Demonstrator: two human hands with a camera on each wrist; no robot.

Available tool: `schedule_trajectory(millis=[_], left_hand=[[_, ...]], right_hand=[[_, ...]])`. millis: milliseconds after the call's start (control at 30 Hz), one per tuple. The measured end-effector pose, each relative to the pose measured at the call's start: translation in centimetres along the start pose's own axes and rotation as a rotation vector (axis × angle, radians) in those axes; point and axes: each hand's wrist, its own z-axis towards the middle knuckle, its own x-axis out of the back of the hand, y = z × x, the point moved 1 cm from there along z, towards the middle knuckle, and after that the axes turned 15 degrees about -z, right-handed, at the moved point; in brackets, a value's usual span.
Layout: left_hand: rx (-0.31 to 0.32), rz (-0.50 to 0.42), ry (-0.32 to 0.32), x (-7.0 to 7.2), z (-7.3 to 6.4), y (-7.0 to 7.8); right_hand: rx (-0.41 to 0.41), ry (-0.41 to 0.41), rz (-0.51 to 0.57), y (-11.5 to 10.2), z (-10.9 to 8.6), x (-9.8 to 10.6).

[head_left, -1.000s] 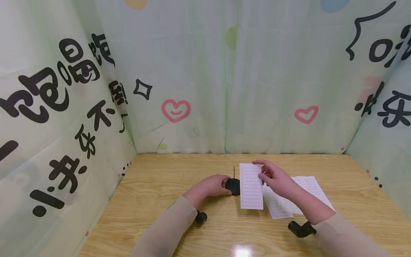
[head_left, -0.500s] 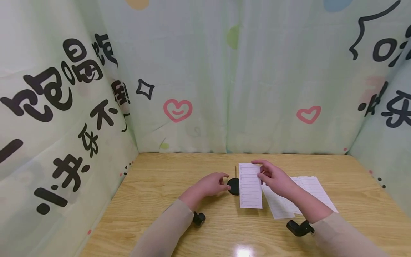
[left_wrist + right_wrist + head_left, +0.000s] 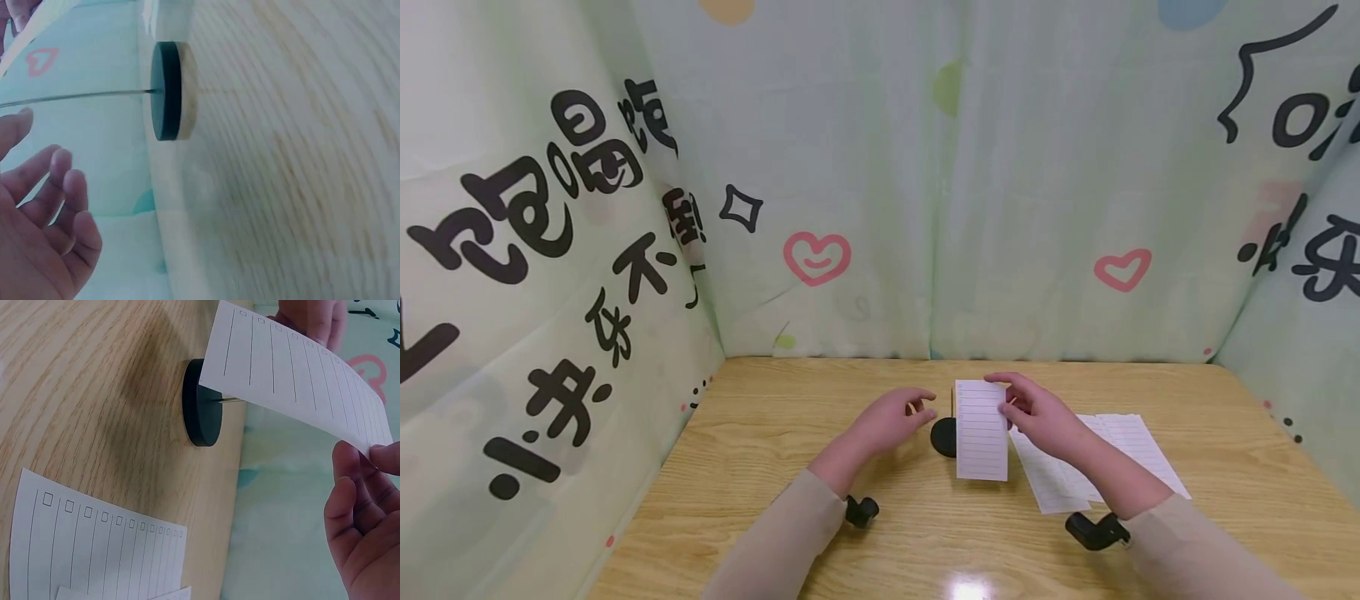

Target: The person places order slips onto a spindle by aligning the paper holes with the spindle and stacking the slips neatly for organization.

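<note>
My right hand (image 3: 1037, 417) pinches a lined checklist sheet (image 3: 981, 442) by its upper right edge; in the right wrist view the sheet (image 3: 281, 369) bows between thumb and fingers. Behind it, partly covered in the head view, stands a bill spike with a round black base (image 3: 942, 438) and a thin upright rod. The left wrist view shows the base (image 3: 167, 94) flat on the table and the rod rising from it. My left hand (image 3: 891, 425) hovers left of the spike, fingers loosely bent, apart from rod and sheet.
More lined sheets (image 3: 1060, 479) lie overlapping on the wooden table (image 3: 760, 433), right of the spike and partly under my right forearm. A printed curtain (image 3: 880, 167) encloses the table's back and sides.
My left hand has let go of the spike's base and risen up and left of it. The sheet in my right hand has shifted slightly left, covering more of the base and rod.
</note>
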Motion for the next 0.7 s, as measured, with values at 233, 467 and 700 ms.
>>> schedule_trajectory(millis=[233,467,700], left_hand=[[-0.017,-0.146,0.085,-0.2,-0.1,1.0],[-0.015,-0.297,0.162,-0.4,0.0,2.2],[0.015,-0.409,0.187,-0.7,0.1,3.3]], right_hand=[[-0.007,-0.006,0.008,0.0,0.2,-0.2],[0.008,-0.008,0.011,-0.1,0.3,-0.4],[0.003,-0.006,0.001,-0.2,0.4,-0.3]])
